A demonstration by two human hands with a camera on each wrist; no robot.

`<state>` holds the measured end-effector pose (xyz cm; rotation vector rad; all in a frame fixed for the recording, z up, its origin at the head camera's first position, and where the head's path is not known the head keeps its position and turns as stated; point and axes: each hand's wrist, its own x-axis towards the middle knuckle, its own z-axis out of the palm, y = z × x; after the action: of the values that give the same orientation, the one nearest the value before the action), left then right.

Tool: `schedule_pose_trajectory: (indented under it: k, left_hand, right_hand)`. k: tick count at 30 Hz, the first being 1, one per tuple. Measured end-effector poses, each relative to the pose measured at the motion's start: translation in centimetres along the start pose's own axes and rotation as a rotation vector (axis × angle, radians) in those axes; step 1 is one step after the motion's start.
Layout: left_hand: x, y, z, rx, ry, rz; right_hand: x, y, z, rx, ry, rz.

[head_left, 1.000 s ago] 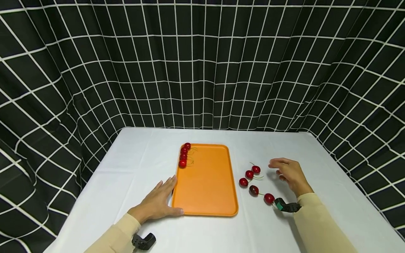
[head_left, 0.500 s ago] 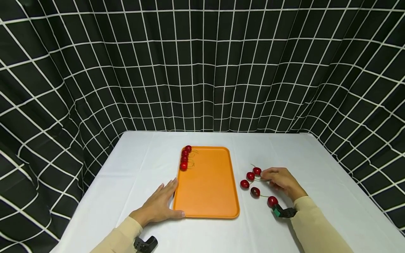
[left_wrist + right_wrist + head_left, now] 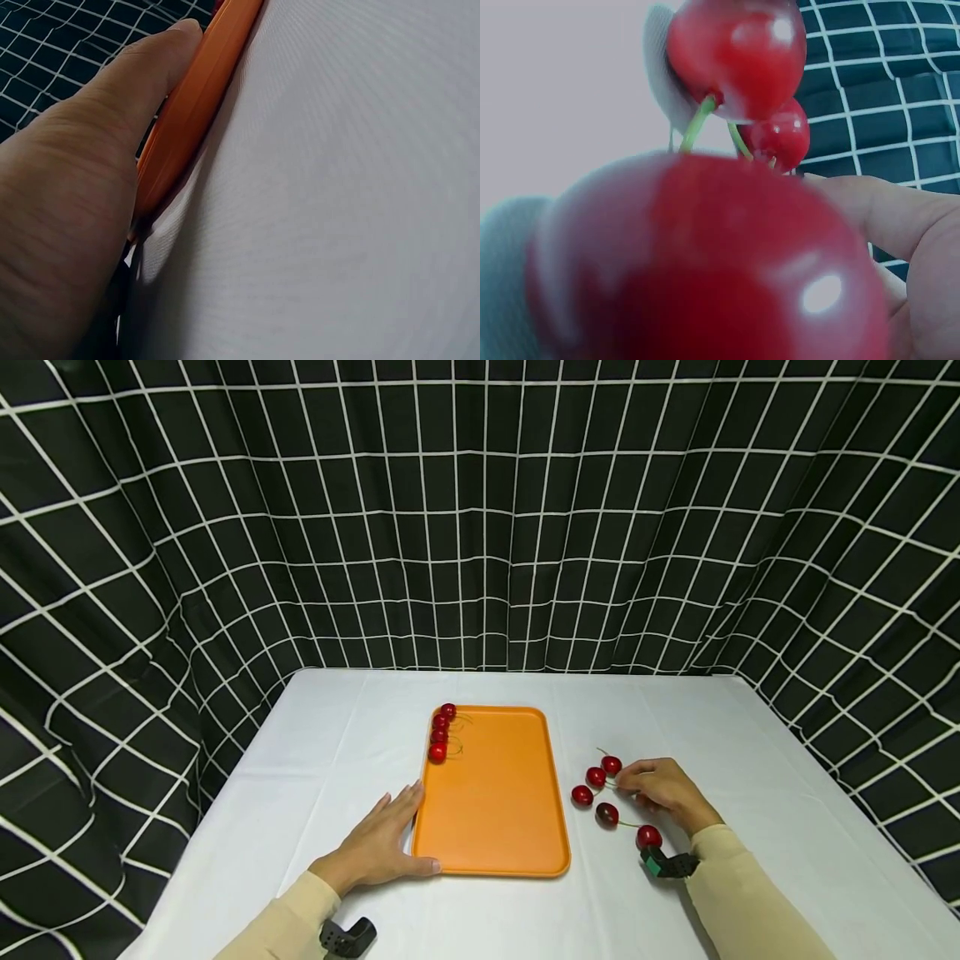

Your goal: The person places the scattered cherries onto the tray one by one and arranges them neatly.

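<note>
My left hand (image 3: 372, 847) rests with straight fingers along the left edge of an orange tray (image 3: 491, 810), its thumb at the near edge. The left wrist view shows that thumb (image 3: 142, 75) lying along the tray's rim (image 3: 191, 112). On the right, my right hand (image 3: 663, 792) pinches the thin green stem of a red cherry (image 3: 596, 777) that lies on the white cloth. Beside it are another cherry (image 3: 611, 766) behind and one (image 3: 582, 796) in front. In the right wrist view, a large near cherry (image 3: 720, 262) hides the fingertips.
Several cherries (image 3: 438, 752) stand in a row in the tray's far left corner, stems pointing right. Nearer me lie a darker cherry (image 3: 607, 815) and a cherry (image 3: 648, 837) by the right wrist strap. A black curtain with white grid (image 3: 495, 527) surrounds the table (image 3: 337, 727).
My right hand has come down and left from above the cloth, and its fingertips have closed at a cherry's stem. The left hand has stayed at the tray.
</note>
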<state>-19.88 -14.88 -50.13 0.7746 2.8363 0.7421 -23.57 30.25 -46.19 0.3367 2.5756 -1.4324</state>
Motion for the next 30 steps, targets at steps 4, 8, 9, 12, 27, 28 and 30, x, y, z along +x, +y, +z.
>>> schedule_pose_trajectory:
  k: [4, 8, 9, 12, 27, 28, 30]
  left_hand:
    - [0.0, 0.0, 0.0, 0.004, 0.001, -0.001]
    - [0.0, -0.1, -0.1, 0.009, 0.002, -0.008]
    - [0.0, -0.1, -0.1, 0.01, 0.0, -0.01]
    - [0.0, -0.1, -0.1, 0.005, -0.003, -0.014]
    - [0.0, -0.1, -0.1, 0.019, -0.012, -0.011]
    - [0.0, -0.2, -0.1, 0.019, -0.013, -0.011]
    - [0.0, -0.2, 0.0, 0.014, -0.016, -0.01]
  right_hand:
    - [0.2, -0.2, 0.3, -0.018, 0.004, 0.008]
    - [0.4, -0.4, 0.5, -0.008, 0.01, 0.013]
    - [0.5, -0.4, 0.6, -0.003, 0.015, 0.014]
    - [0.6, -0.5, 0.9, 0.012, 0.018, 0.001]
    - [-0.5, -3.6, 0.8, -0.021, -0.002, -0.157]
    - [-0.6, -3.9, 0.9, -0.013, -0.008, -0.179]
    - [-0.8, -4.6, 1.1, -0.001, -0.022, -0.228]
